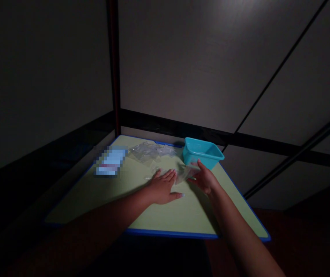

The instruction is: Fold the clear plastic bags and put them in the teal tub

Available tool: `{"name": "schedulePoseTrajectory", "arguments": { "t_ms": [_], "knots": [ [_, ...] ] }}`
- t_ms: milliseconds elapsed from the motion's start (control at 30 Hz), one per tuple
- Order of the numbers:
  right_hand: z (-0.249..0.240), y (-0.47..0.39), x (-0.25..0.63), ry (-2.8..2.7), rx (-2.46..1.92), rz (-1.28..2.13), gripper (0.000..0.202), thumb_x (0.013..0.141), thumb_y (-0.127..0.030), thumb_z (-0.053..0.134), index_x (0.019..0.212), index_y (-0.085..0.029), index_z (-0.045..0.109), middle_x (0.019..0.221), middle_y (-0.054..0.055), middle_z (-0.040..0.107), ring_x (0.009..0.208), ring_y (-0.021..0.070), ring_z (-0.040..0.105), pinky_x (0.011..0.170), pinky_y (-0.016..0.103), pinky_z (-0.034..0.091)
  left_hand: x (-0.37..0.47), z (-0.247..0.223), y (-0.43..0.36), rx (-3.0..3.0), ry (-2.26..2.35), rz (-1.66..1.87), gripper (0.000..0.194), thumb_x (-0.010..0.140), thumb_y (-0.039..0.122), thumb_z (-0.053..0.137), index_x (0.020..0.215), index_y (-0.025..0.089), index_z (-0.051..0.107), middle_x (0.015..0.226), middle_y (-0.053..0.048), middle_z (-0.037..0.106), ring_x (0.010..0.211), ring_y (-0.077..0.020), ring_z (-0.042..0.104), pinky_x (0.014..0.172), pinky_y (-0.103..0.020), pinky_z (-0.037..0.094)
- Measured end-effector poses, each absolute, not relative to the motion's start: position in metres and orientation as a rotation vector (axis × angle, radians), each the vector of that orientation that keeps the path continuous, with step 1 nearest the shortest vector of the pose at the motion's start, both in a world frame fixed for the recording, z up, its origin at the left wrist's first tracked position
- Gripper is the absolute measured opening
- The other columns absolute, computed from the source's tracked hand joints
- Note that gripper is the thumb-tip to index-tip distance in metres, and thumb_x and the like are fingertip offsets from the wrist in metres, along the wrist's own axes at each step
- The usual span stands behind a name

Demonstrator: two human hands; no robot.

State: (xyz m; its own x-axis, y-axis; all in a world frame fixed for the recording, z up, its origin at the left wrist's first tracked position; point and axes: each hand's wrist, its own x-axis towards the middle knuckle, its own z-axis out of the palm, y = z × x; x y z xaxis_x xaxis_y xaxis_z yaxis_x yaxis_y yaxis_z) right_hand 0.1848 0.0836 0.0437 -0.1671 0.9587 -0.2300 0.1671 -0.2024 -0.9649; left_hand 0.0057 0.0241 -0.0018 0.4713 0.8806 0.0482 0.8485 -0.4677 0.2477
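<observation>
My left hand (163,187) lies flat with fingers spread, pressing a clear plastic bag (181,174) against the tabletop. The bag's right end is lifted and pinched between the thumb and fingers of my right hand (203,177). Part of the bag is covered by my left fingers, and whether anything is inside it I cannot tell. Behind my hands a crumpled heap of clear plastic bags (151,151) rests on the table. Just beyond my right hand stands a turquoise plastic basket (202,148).
A blurred-out bright rectangular object (111,161) lies at the table's left side. The pale yellow-green table (182,221) has a blue edge and stands close to a panelled wall (176,65) at the back. The room around is dim.
</observation>
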Motion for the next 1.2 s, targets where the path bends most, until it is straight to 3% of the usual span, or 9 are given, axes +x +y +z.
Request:
{"name": "schedulePoseTrajectory", "arguments": {
  "t_ms": [67, 167, 333, 467, 767, 933, 1200],
  "knots": [
    [0.043, 0.075, 0.182, -1.270, -1.341, 1.467, 0.046, 0.090, -0.053, 0.022, 0.107, -0.021, 0.052, 0.111, 0.008, 0.064, 0.102, 0.0191, 0.061, 0.078, 0.030, 0.050, 0.006, -0.002, 0.024, 2.533, 1.509, 0.239, 0.085, 0.084, 0.069, 0.021, 0.145, 0.010, 0.015, 0.150, -0.013, 0.011, 0.140, -0.0238, 0.010, 0.110, -0.051, 0.004],
    [0.031, 0.061, 0.179, -1.003, -1.122, 1.598, 0.035, 0.085, -0.052, 0.041, 0.093, -0.023, 0.059, 0.096, 0.004, 0.069, 0.096, 0.0176, 0.062, 0.083, 0.029, 0.048, 0.007, -0.005, 0.026, 2.548, 1.514, 0.232, 0.086, 0.083, 0.070, 0.021, 0.145, 0.010, 0.015, 0.151, -0.014, 0.010, 0.139, -0.0249, 0.009, 0.109, -0.051, 0.005],
    [0.007, 0.046, 0.176, -0.787, -0.969, 1.586, 0.007, 0.074, -0.030, 0.064, 0.077, -0.023, 0.062, 0.076, -0.003, 0.068, 0.079, 0.0133, 0.063, 0.080, 0.025, 0.048, 0.008, -0.009, 0.028, 2.565, 1.528, 0.239, 0.088, 0.083, 0.070, 0.023, 0.144, 0.007, 0.017, 0.151, -0.015, 0.011, 0.139, -0.0255, 0.009, 0.110, -0.049, 0.006],
    [0.006, 0.050, 0.167, -0.816, -0.945, 1.554, 0.006, 0.071, -0.016, 0.063, 0.070, -0.021, 0.061, 0.066, -0.005, 0.065, 0.066, 0.0109, 0.061, 0.075, 0.023, 0.049, 0.009, -0.006, 0.028, 2.562, 1.537, 0.221, 0.086, 0.083, 0.067, 0.026, 0.144, 0.006, 0.018, 0.150, -0.015, 0.012, 0.139, -0.0254, 0.010, 0.110, -0.049, 0.006],
    [-0.006, 0.074, 0.144, -0.685, -0.930, 1.425, 0.016, 0.083, -0.016, 0.045, 0.077, -0.018, 0.060, 0.070, 0.000, 0.067, 0.070, 0.0132, 0.064, 0.084, 0.030, 0.049, 0.009, -0.006, 0.028, 2.561, 1.538, 0.235, 0.083, 0.084, 0.065, 0.028, 0.144, 0.009, 0.020, 0.150, -0.014, 0.012, 0.139, -0.0253, 0.009, 0.111, -0.047, 0.007],
    [-0.011, 0.070, 0.144, -0.767, -0.834, 1.426, 0.010, 0.080, -0.025, 0.054, 0.082, -0.017, 0.060, 0.078, 0.003, 0.069, 0.080, 0.0175, 0.065, 0.089, 0.037, 0.047, 0.009, -0.006, 0.028, 2.567, 1.531, 0.253, 0.082, 0.084, 0.065, 0.027, 0.144, 0.009, 0.021, 0.150, -0.015, 0.014, 0.139, -0.0259, 0.011, 0.110, -0.048, 0.007],
    [-0.007, 0.062, 0.137, -0.905, -0.780, 1.406, 0.023, 0.077, -0.035, 0.058, 0.095, -0.020, 0.062, 0.096, 0.003, 0.069, 0.098, 0.0191, 0.062, 0.093, 0.037, 0.044, 0.011, -0.008, 0.028, 2.558, 1.529, 0.275, 0.084, 0.083, 0.065, 0.030, 0.142, 0.006, 0.025, 0.150, -0.016, 0.017, 0.139, -0.0269, 0.011, 0.110, -0.051, 0.006]
  ]
}}
